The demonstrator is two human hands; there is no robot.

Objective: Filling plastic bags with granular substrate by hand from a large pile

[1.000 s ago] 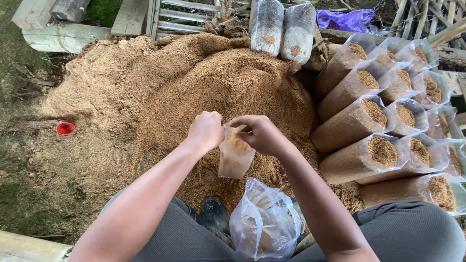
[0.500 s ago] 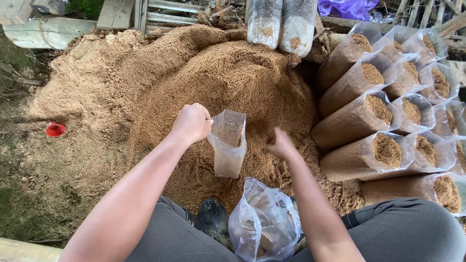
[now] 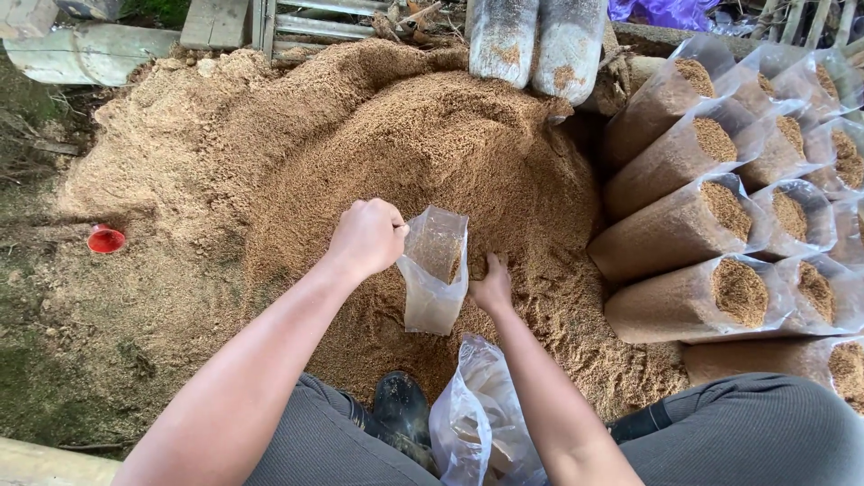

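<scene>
Landmark: sawdust heap (image 3: pixel 432 153). Red funnel (image 3: pixel 105 239) lies on the ground well left of heap. Left hand (image 3: pixel 367 236), over heap's near slope, is clenched on the rim of a clear plastic bag (image 3: pixel 434 270), which hangs open and part filled. Right hand (image 3: pixel 492 286) is dug into the sawdust just right of the bag; grasp hidden. Filled bags (image 3: pixel 720 216) stack right of heap. Risk: one-handed rim hold may let the mouth sag shut and spill sawdust.
</scene>
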